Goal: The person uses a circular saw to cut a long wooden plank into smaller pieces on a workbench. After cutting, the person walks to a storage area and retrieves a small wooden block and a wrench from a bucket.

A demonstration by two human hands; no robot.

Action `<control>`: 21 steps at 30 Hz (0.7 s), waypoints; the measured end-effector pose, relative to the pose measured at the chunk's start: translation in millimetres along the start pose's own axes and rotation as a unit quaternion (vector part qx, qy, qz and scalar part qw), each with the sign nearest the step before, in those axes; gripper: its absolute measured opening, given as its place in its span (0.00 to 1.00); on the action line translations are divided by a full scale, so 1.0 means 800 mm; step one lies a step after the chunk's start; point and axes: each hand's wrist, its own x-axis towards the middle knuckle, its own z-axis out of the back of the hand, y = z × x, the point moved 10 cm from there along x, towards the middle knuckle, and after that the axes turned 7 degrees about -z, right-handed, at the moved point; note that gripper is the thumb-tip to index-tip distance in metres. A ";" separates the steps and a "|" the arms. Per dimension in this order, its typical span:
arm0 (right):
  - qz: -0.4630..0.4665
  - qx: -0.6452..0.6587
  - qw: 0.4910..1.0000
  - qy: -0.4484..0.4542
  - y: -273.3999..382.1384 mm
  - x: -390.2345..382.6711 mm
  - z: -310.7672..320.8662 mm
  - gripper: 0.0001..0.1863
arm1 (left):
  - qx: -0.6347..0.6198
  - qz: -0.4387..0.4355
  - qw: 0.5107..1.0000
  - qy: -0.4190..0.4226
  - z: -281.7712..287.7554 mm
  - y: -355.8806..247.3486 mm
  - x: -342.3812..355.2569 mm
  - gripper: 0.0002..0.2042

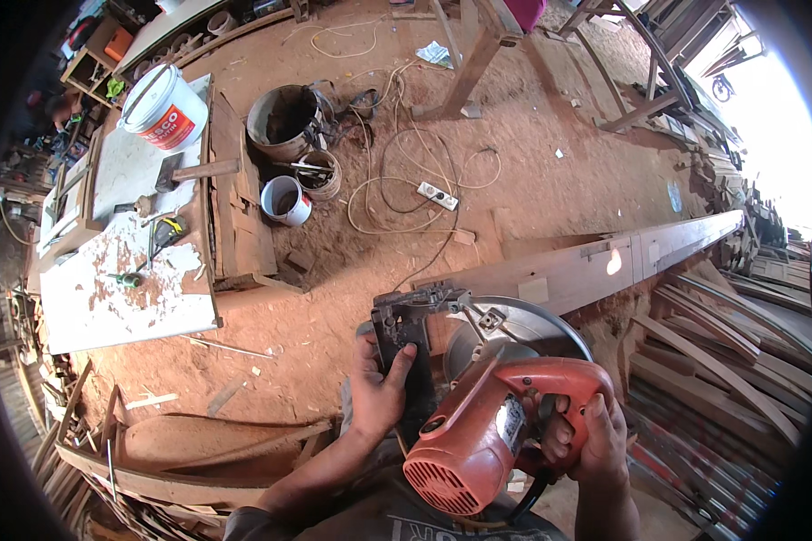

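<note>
- Your right hand (604, 442), at 5 o'clock, was closed around the handle (564, 374) of the red circular saw (465, 433), its fingers curled through the loop
- Your left hand (376, 397), just past 6 o'clock, gripped the dark base plate (397, 320), the thumb laid over its face
- The circular saw sat before your torso, between 5 and 6 o'clock, its round silver guard (555, 329) toward 4 o'clock
- A long plank (564, 273) stretched beyond it toward 3 o'clock
- A white-topped table (135, 323) stood at 9 o'clock, bearing a hammer (198, 169) and a white bucket (173, 115) toward 10 o'clock
- A power strip (438, 196) lay near 12 o'clock
</note>
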 end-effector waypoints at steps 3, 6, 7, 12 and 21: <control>-0.002 -0.005 1.000 -0.002 0.002 0.001 -0.001 0.26 | -0.006 0.012 1.000 0.002 -0.002 0.000 0.000 0.12; 0.003 -0.008 1.000 0.008 0.005 0.005 -0.005 0.26 | -0.009 0.010 1.000 -0.004 0.000 -0.002 0.002 0.12; 0.005 -0.008 1.000 0.007 0.005 0.005 -0.004 0.26 | -0.010 0.008 1.000 -0.005 0.000 -0.002 0.003 0.12; 0.014 -0.011 1.000 -0.006 0.008 0.007 -0.006 0.27 | -0.010 0.008 1.000 -0.001 -0.001 -0.003 0.009 0.12; 0.012 0.001 1.000 -0.001 0.012 0.013 -0.006 0.27 | 0.018 -0.017 1.000 0.016 0.002 0.005 0.009 0.15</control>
